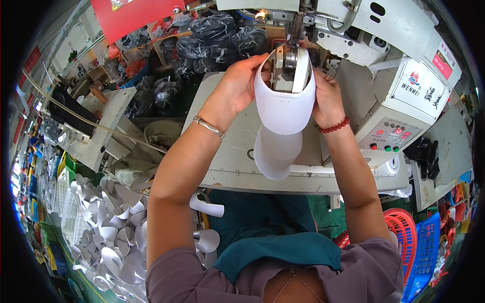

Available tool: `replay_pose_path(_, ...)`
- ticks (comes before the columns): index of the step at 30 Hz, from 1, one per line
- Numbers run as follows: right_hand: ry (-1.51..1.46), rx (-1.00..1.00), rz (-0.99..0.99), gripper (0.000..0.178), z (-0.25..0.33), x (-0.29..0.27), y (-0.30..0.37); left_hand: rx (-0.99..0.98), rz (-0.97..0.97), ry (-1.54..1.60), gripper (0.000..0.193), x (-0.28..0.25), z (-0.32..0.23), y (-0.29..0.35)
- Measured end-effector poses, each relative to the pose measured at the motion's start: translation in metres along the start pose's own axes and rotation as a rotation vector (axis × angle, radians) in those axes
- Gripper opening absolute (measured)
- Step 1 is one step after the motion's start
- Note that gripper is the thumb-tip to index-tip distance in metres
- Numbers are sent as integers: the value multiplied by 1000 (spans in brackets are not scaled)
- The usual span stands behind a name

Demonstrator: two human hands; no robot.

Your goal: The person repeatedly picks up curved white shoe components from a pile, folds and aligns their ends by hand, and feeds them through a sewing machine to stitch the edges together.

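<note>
white sleeve piece (283, 108) | red basket (404, 232) | blue basket (428, 241)

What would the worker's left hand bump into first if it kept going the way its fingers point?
Most likely the metal post of the sewing machine. The left hand already grips the curved white piece wrapped around it, fingers pointing at it, though depth is unclear.

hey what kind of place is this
Probably a stitching workshop or small factory: an industrial sewing machine on a worktable, both hands holding a curved white piece at it, and a heap of similar white pieces alongside.
</note>
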State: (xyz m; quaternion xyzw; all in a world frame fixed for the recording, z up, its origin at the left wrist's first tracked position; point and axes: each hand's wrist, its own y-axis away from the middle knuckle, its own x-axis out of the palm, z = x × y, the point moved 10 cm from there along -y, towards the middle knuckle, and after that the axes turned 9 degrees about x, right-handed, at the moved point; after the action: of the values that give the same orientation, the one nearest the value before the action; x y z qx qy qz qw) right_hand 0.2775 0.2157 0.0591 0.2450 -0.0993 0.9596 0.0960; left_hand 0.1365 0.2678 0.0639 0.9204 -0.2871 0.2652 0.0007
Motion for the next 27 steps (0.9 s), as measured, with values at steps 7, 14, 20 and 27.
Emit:
replay_pose_path(7, 270, 32, -121, 25, -32, -24, 6, -42, 165, 79, 30, 4, 18, 33)
replay_pose_path(14, 273, 67, -109, 26, -46, -17, 16, 85, 97, 49, 35, -12, 33, 49)
replay_pose_path(20, 756, -348, -107, 25, -22, -38, 2, 143, -49, -450, 33, -32, 37, 48)
replay_pose_path(27, 629, -717, -276, 13, -7, -15, 97, 77, 211, -971, 27, -74, 36, 113)
